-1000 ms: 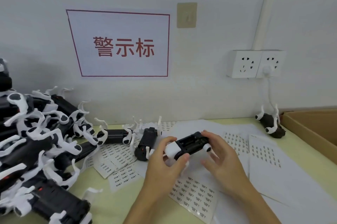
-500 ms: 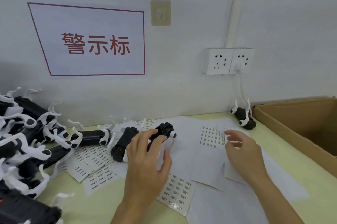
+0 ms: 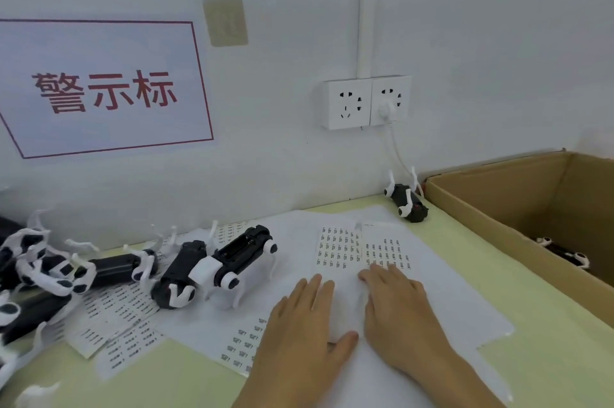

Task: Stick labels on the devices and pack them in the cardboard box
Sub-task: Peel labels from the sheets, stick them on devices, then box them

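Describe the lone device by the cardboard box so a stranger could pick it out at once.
Find the double wall socket and follow its white cable down to the table. There, beside the cardboard box, lies a small black device with white legs, alone, far from the pile.

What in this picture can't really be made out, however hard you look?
All in the head view:
- Print on the label sheets: too small and blurred to read.
- Inside of the cardboard box: its near wall and the frame's right edge hide most; one device shows.
- Pile of devices: cut off by the left edge, no count possible.
- What the right hand fingertips touch: blurred.
- Left hand: covers the sheet beneath.
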Tool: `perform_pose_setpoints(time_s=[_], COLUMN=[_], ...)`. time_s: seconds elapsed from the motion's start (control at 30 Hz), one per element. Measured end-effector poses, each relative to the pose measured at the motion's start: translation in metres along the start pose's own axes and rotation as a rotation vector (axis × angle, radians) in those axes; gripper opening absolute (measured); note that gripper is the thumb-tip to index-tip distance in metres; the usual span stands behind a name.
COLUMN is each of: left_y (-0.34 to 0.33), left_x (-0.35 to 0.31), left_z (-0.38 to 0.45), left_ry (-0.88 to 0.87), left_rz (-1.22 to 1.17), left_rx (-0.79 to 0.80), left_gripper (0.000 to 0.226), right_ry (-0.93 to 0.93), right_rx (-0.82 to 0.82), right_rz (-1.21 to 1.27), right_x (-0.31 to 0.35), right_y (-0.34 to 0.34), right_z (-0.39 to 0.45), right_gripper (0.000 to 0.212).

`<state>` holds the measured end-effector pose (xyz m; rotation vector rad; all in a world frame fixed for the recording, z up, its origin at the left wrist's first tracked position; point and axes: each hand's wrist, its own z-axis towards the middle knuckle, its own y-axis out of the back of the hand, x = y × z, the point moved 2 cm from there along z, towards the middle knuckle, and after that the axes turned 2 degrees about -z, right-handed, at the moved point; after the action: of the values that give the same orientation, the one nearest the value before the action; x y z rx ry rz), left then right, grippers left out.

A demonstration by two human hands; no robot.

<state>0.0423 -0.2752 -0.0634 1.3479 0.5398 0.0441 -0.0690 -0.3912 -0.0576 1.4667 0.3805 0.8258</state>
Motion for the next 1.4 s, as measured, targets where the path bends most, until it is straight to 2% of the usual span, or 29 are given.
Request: perform_pose_setpoints(time_s=[0.07,0.17,0.27,0.33,0.4,0.47,0.53,0.63,0.73,0.8,0.87,1.03,1.07,1.13,1.2,1.27,1.4], left_y=[-0.005,-0.006,-0.004,0.0,0.004,0.007,0.01,0.012,0.007,0.007,0.01,0.012,0.014,0.016,0.018,0.018,0.019], left_x=[0.0,0.007,0.014,0.015,0.013,0.01,0.008,0.003,-0.002,-0.003,-0.002,0.003,0.003,0.007,0.013,0.017,0.019], left_z=[0.0,-0.005,-0.009,-0.008,-0.008,-0.01,-0.013,-0.015,-0.015,-0.015,-0.015,-0.01,-0.01,-0.009,-0.008,-0.008,-0.007], left_ry=[0.029,0.031,0.048,0.066,0.07,0.051,-0.003,-0.148,-0.253,-0.28,-0.266,-0.122,-0.083,0.023,0.111,0.129,0.088], left_rz=[0.032,0.059,-0.031,-0.136,-0.276,-0.356,-0.373,-0.347,-0.313,-0.345,-0.433,-0.549,-0.634,-0.878,-1.055,-1.102,-1.065], left_rx=[-0.001,-0.134,-0.23,-0.293,-0.362,-0.418,-0.467,-0.399,-0.255,-0.256,-0.335,-0.648,-0.663,-0.617,-0.537,-0.479,-0.504], left_gripper=[0.069,0.058,0.051,0.047,0.046,0.05,0.053,0.053,0.063,0.066,0.053,0.013,0.015,0.029,0.029,0.023,0.017], right_ry=[-0.002,-0.023,-0.049,-0.007,0.066,0.016,-0.103,-0.212,-0.306,-0.3,-0.258,-0.109,-0.082,-0.032,-0.005,-0.005,-0.021], right_rx=[-0.013,-0.05,-0.044,-0.113,-0.266,-0.298,-0.181,-0.044,-0.059,-0.077,-0.095,-0.047,-0.027,0.02,0.06,0.075,0.068], right_rz=[0.001,0.023,-0.023,-0.026,0.212,0.676,1.031,1.334,1.292,1.227,1.186,1.13,1.139,1.157,1.182,1.191,1.214], right_x=[0.001,0.0,-0.004,-0.002,0.005,0.013,0.017,0.017,0.01,0.009,0.012,0.02,0.02,0.023,0.026,0.028,0.031], right_y=[0.001,0.003,0.004,0.003,0.006,0.007,0.006,0.009,0.01,0.009,0.01,0.009,0.009,0.009,0.008,0.005,0.005], right_z=[-0.001,-0.002,-0.002,-0.001,-0.001,-0.001,0.001,0.005,0.007,0.008,0.005,-0.003,-0.004,-0.006,-0.007,-0.008,-0.01], right_gripper=[0.055,0.054,0.057,0.052,0.039,0.029,0.027,0.035,0.02,0.015,0.016,0.021,0.021,0.022,0.02,0.018,0.02])
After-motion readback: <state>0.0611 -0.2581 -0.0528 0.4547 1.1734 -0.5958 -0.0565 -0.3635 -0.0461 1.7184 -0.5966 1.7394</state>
